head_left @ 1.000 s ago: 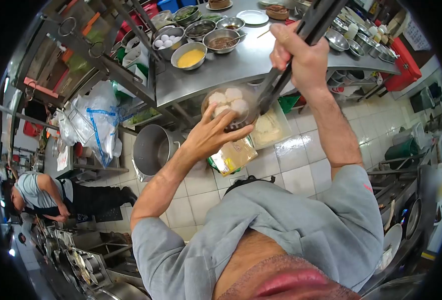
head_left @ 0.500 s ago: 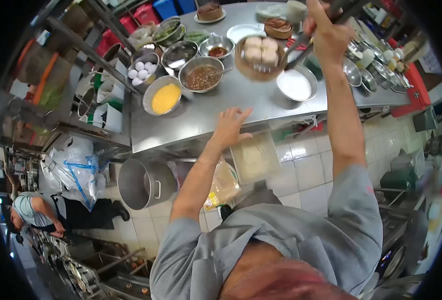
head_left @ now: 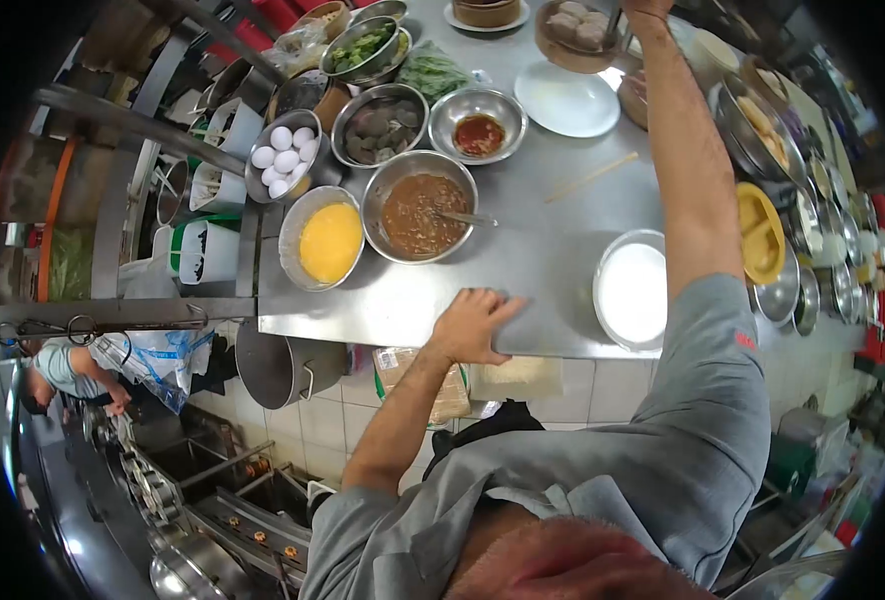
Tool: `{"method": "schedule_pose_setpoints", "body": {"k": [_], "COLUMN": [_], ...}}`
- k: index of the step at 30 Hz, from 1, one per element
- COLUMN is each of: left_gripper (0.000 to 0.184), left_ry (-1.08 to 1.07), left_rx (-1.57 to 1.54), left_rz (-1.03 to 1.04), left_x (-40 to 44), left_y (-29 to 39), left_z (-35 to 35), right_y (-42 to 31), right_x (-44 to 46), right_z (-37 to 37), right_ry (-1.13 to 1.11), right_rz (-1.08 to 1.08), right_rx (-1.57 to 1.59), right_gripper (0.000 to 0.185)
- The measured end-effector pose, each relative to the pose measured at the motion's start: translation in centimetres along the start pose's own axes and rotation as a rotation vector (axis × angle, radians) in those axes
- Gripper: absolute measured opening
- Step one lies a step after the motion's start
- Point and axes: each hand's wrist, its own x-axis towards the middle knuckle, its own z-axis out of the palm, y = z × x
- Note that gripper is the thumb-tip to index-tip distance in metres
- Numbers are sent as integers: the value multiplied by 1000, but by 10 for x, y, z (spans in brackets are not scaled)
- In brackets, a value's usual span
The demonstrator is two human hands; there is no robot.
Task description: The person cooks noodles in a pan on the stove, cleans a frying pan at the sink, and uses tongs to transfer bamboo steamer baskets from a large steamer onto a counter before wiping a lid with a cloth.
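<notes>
My left hand rests on the front edge of the steel table, fingers spread and holding nothing. My right hand reaches to the far side and is partly cut off by the top edge; its fingers are closed round dark metal tongs. The tongs meet the rim of a round bamboo steamer with several pale buns in it. A white oval plate lies just in front of the steamer. Under my right forearm stands a bowl of white liquid or powder.
Left on the table are bowls of yellow liquid, brown sauce, eggs and red sauce. Chopsticks lie mid-table. A yellow dish and metal bowls crowd the right. A pot stands below; another person is behind left.
My right hand has carried the steamer of buns away from me, from above the table's middle to its far side. My left hand has come down onto the table edge. The view has shifted.
</notes>
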Motion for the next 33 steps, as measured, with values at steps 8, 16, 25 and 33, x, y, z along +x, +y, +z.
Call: {"method": "schedule_pose_setpoints", "body": {"k": [8,16,25,33], "left_gripper": [89,87,54,29], "left_ry": [-80,102,228,225], "left_rx": [-22,-90,3,106], "left_rz": [-6,141,-10,-603], "left_x": [1,-10,-83,-460], "left_y": [-7,-28,4,-6], "left_z": [-5,13,28,-149], "right_y": [49,85,-228,-485], "right_x": [-11,-19,-45,-148], "right_z": [52,49,-80,-159], "right_ry": [-4,-519,-641,-1014], "right_rz": [178,5,-36,130], "right_rx": [-32,680,550,1153], "right_gripper": [37,43,28,72]}}
